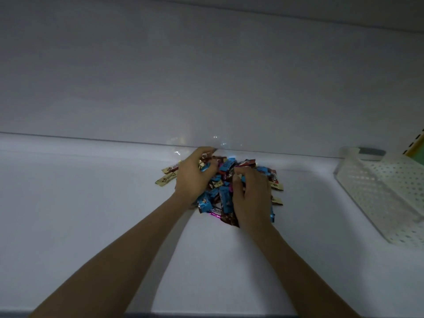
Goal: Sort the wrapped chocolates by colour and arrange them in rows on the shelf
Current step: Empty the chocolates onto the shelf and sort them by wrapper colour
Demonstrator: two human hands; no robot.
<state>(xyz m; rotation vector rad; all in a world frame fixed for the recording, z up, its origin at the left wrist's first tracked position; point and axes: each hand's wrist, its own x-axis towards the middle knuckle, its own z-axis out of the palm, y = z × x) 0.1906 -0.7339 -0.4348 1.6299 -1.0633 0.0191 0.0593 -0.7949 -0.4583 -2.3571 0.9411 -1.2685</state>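
Note:
A heap of wrapped chocolates in blue, brown, pink and cream wrappers lies on the white shelf, close to its back wall. My left hand sits on the heap's left side, fingers curled round a few chocolates, one of them blue. On the right side my right hand lies over the heap with its fingers curled into the wrappers. Two cream chocolates lie just left of the heap. The hands hide much of the heap.
A white perforated plastic basket lies tilted at the right of the shelf. A yellow and green strip shows at the far right edge. The shelf's front edge runs along the bottom of the view.

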